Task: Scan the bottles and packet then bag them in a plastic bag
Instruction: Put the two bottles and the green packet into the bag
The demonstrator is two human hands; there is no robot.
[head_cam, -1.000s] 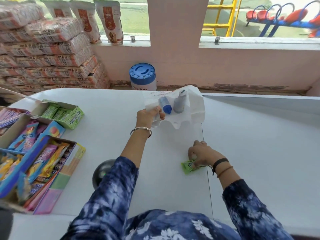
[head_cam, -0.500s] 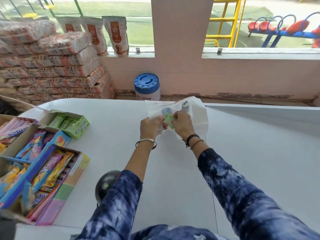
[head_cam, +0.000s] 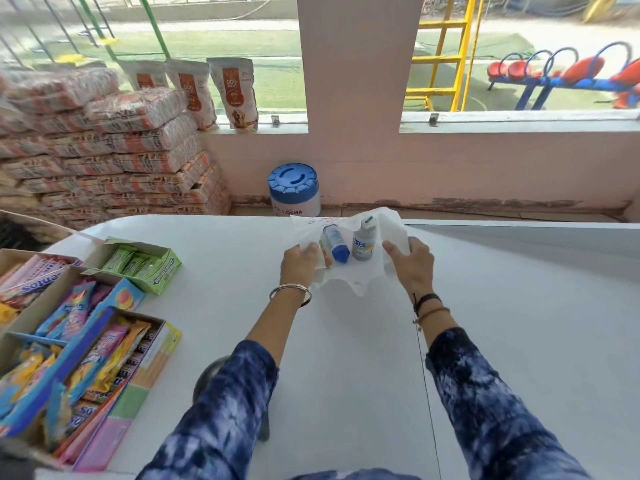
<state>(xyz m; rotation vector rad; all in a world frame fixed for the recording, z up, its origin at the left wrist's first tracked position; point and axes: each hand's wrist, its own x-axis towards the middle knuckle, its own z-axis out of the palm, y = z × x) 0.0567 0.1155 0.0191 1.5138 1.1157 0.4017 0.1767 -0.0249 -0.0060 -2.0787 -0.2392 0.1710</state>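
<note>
Because the plastic bag is thin and limp, we judge it will sag and fold wherever it is not held, so the two sides of its mouth are the best places to take it. It is held just above the white table, near the far edge. Through the film we see two small bottles: the blue-capped bottle and the grey bottle, light but loose, so they may roll. The green packet is hardly visible. Our left hand pinches the left side with fingers closed on the film; our right hand clamps the right side.
</note>
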